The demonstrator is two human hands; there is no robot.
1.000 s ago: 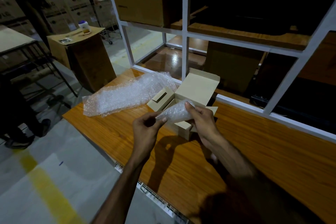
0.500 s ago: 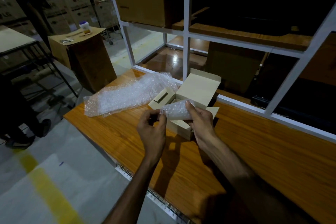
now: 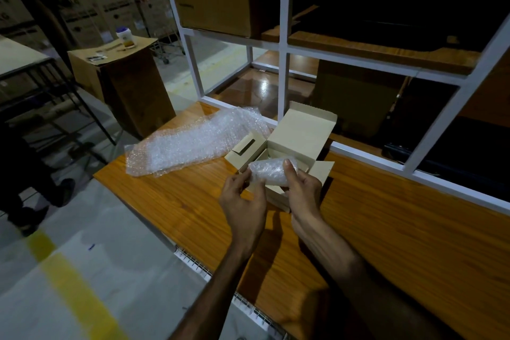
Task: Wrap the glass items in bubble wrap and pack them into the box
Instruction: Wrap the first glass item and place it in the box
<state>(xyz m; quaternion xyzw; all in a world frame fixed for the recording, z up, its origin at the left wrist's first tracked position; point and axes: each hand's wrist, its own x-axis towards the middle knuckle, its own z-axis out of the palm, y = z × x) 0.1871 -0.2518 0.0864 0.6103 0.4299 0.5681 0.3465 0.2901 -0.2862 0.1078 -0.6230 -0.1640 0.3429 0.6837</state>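
Just above the open box [image 3: 299, 135] on the counter [image 3: 386, 229], both hands, left [image 3: 242, 201] and right [image 3: 302, 192], pinch the bundle's [image 3: 271, 171] ends with closed fingers [image 3: 287, 167]; light, squashy, probably fragile inside, it is best held at the ends.

glossy orange wood-grain table [image 3: 386, 229], matt tan cardboard box [image 3: 300, 132], clear knobbly plastic bubble wrap [image 3: 193, 143], white painted metal frame [image 3: 283, 63]

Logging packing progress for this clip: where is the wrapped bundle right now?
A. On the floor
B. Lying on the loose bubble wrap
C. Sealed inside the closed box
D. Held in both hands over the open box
D: the left hand and right hand hold the bundle above the box, whose lid stands open.
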